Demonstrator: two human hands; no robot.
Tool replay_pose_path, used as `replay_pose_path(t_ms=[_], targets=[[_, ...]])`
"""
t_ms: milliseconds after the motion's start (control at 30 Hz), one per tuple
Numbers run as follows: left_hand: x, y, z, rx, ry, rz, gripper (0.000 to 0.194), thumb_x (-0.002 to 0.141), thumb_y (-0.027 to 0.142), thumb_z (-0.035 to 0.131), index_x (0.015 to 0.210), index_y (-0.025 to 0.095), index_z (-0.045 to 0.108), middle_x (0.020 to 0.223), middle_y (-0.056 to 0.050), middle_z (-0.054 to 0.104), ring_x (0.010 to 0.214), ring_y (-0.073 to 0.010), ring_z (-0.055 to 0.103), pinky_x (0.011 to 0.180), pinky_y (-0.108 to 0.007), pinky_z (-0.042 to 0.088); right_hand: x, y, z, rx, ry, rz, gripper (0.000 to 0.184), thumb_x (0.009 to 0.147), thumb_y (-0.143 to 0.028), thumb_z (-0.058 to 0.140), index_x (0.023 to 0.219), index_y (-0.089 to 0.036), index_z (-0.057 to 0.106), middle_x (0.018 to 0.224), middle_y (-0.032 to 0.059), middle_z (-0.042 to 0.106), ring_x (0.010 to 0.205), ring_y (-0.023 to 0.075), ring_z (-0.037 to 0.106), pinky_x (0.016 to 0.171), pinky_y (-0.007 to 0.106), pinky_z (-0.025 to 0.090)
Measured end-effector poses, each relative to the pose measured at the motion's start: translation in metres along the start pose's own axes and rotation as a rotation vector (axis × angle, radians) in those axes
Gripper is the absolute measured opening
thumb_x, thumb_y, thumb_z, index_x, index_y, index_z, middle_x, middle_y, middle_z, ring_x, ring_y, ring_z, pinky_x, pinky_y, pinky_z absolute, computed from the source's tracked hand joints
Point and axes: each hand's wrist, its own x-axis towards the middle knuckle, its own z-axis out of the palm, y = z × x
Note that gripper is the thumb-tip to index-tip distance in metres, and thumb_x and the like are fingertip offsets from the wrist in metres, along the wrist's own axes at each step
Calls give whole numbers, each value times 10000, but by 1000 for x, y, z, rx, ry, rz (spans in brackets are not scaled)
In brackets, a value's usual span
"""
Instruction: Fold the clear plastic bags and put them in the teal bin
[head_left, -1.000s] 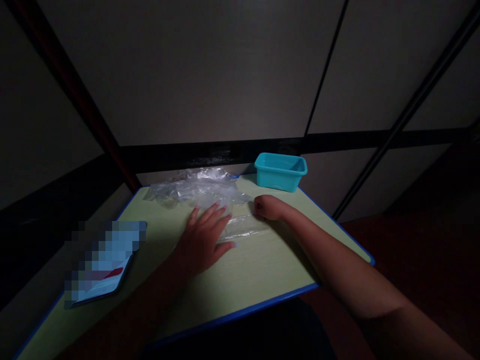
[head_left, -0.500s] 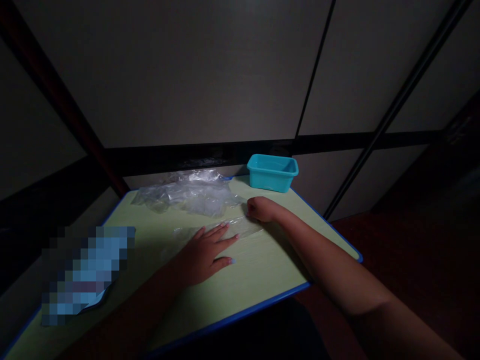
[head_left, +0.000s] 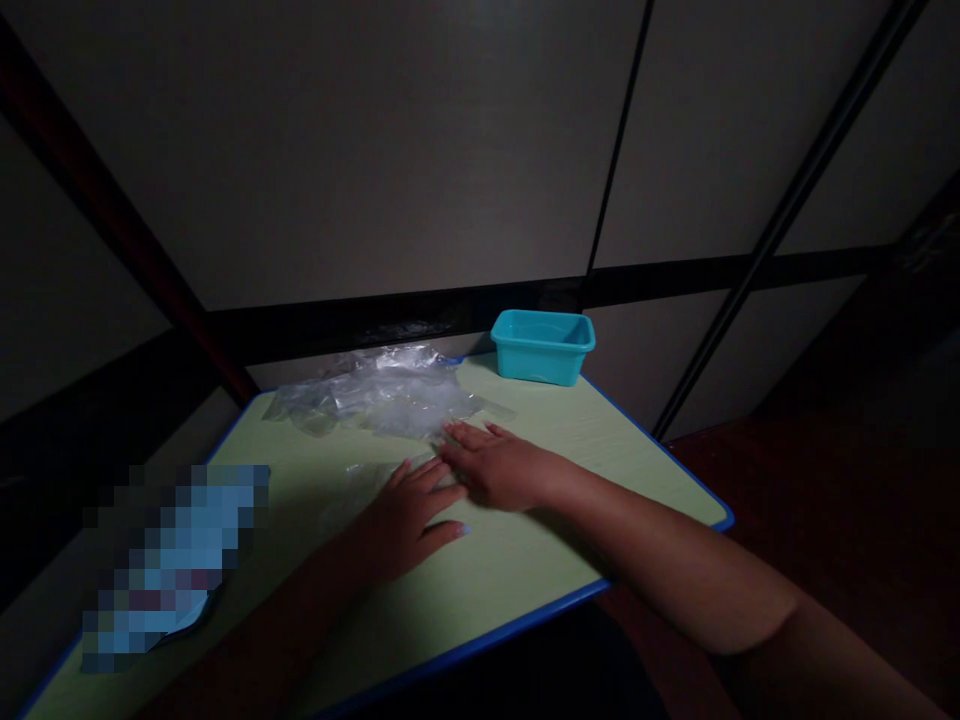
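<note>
Your hands lie flat and open, palms down, just beside each other near the middle of the tabletop, and neither one grips anything. Your left hand (head_left: 405, 522) rests with its fingers spread over a thin clear plastic sheet (head_left: 356, 488), which lies smooth against the table. Your right hand (head_left: 496, 469) sits a little farther out, its fingertips (head_left: 453, 432) at or just over the near edge of a crumpled clear plastic mass (head_left: 375, 395). Where the flat sheet ends and the crumpled mass begins, you can't tell, because the film is so see-through.

Beyond your right hand, a teal plastic tub (head_left: 541, 346) stands upright near the far edge of the table, well clear of your fingers and just beside the crumpled plastic. It is rectangular and open-topped, with a lipped rim.

To your left, a blue object (head_left: 169, 565) lies on the table, too blurred to identify. The table (head_left: 592, 480) has a pale green, faintly grained top and a blue edge band. Behind it runs a dark horizontal rail (head_left: 390, 325) across smooth grey panels (head_left: 375, 170).
</note>
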Motion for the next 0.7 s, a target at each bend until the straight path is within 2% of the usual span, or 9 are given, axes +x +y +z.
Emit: replay_pose_path(t_ms=[100, 267, 367, 533, 633, 700], targets=[[1, -2, -2, -46, 82, 24, 319, 855, 379, 463, 1131, 281, 589, 1346, -70, 456, 1258, -288, 365, 1044, -543, 229, -3, -5, 2, 37, -152, 2, 610, 871, -249, 384, 1430, -109, 185, 1488, 142, 111, 1365, 250, 125, 1071, 497, 163], [3, -6, -8, -170, 245, -11, 343, 902, 333, 334, 1036, 213, 626, 1123, -57, 617, 1068, -193, 535, 956, -353, 416, -3, -6, -1, 48, -199, 59, 613, 898, -340, 348, 1434, -106, 165, 1485, 125, 83, 1367, 242, 100, 1086, 511, 108], [2, -6, -6, -144, 282, -36, 324, 882, 356, 372, 1011, 204, 627, 1098, -60, 627, 1037, -204, 553, 938, -364, 433, -2, -10, 1, 61, -265, 65, 657, 901, -415, 333, 1431, -73, 146, 1482, 131, 75, 1368, 241, 93, 1093, 508, 89], [2, -2, -2, -146, 306, -67, 317, 855, 373, 414, 1010, 195, 625, 1117, -70, 614, 1046, -211, 550, 929, -353, 444, -1, -13, 3, 47, -286, 79, 702, 903, -459, 310, 1427, -43, 101, 1481, 132, 53, 1371, 236, 69, 1097, 507, 62], [2, -8, -12, -194, 354, -119, 321, 868, 371, 381, 978, 198, 628, 1070, -65, 623, 1018, -202, 555, 917, -347, 441, 0, -10, 2, 80, -272, 64, 717, 899, -491, 298, 1429, -49, 101, 1478, 145, 66, 1369, 249, 83, 1089, 524, 70], [0, -19, -24, -229, 409, -216, 323, 866, 387, 375, 935, 199, 628, 1022, -61, 630, 986, -202, 558, 908, -351, 431, 2, -6, 1, 92, -278, 48, 720, 895, -497, 311, 1432, -68, 96, 1478, 142, 72, 1367, 254, 95, 1082, 542, 66]])
